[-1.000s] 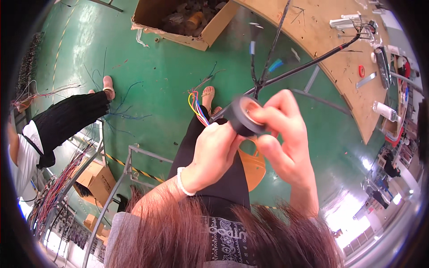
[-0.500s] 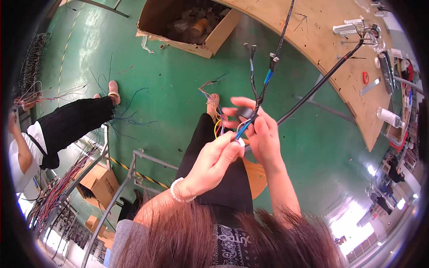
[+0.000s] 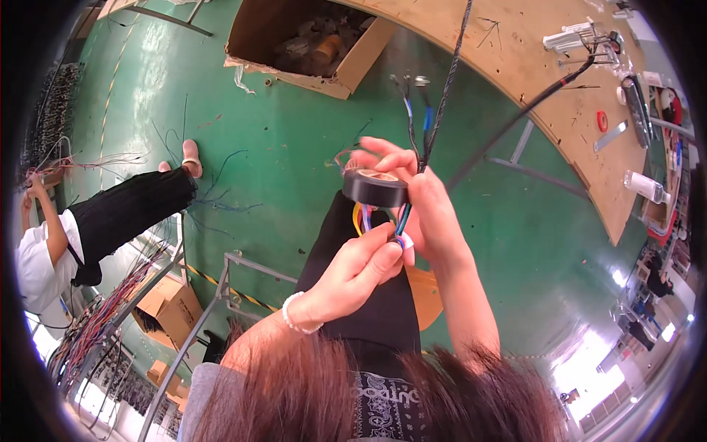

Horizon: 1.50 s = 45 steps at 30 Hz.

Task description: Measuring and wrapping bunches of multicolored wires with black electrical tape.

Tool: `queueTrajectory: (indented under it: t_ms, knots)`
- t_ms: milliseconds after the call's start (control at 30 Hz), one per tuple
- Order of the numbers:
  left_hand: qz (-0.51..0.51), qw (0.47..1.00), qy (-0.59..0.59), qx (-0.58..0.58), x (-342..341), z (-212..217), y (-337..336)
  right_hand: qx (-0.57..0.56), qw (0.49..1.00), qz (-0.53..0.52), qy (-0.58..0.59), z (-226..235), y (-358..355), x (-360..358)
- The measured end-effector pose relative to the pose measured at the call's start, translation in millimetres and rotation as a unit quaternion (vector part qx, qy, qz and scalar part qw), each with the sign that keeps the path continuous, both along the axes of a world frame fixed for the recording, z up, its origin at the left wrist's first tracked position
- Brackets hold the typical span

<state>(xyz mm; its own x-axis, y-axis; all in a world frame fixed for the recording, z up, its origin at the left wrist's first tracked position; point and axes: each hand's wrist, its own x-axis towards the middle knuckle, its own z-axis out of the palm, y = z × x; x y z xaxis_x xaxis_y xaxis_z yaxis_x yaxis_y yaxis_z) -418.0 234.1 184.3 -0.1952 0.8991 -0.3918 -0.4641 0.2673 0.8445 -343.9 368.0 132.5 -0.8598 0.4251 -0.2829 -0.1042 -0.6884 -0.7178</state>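
Observation:
My left hand (image 3: 359, 267), with a white beaded bracelet at its wrist, pinches a bundle of coloured wires (image 3: 403, 216) in front of my lap. Just beyond it, my right hand (image 3: 434, 208) is closed on a roll of black tape (image 3: 375, 189), its fingers curled over the far side. The roll is beside the wire bundle. Past the right hand, the bundle branches into a long black braided cable (image 3: 446, 87) and shorter leads with blue sections (image 3: 427, 118). Yellow and violet wires (image 3: 359, 218) show below the roll. Fingers hide where the tape meets the wires.
A wooden table (image 3: 567, 140) curves along the right, bearing a red tape roll (image 3: 602, 121), a clear bottle (image 3: 646, 187) and a wire fixture. An open cardboard box (image 3: 309, 74) stands ahead. At left, a person (image 3: 110, 214) stands near a metal frame (image 3: 221, 283) and hanging wires.
The tape roll has moved left and nearer, now turned flat side up. My right hand has risen slightly and rotated around the bundle. The left hand keeps its pinch.

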Motion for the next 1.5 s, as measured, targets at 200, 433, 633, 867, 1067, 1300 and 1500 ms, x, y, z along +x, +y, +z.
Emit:
queueTrajectory:
  t_ms: [200,433,633,867,1067,1300,1500]
  knots:
    - [0.012,0.995,-0.099,0.002,-0.9,4.4,0.8,-0.176,0.970,-0.040,0.159,-10.3,-17.1,-6.7]
    - [0.004,0.980,-0.195,0.033,-2.0,2.7,-2.0,-0.163,0.977,-0.023,0.138,-18.9,-19.7,-0.8]
    - [-0.048,0.963,0.266,-0.011,-3.6,-4.8,-4.4,0.238,0.964,-0.022,-0.119,26.4,-13.0,66.0]
    - [-0.014,0.907,0.421,0.028,11.6,-10.3,-3.1,0.313,0.898,0.001,-0.310,62.0,-5.5,35.9]
    - [-0.004,0.998,-0.057,0.007,2.2,1.6,-0.5,-0.050,0.997,0.054,0.036,6.1,-8.3,9.7]
    - [-0.050,0.961,0.271,-0.029,1.2,-2.9,-3.1,0.386,0.913,0.022,-0.132,36.7,-15.9,68.6]
    - [-0.024,0.905,0.425,0.020,10.9,-5.3,-2.7,0.262,0.923,0.011,-0.280,84.5,-4.7,23.4]
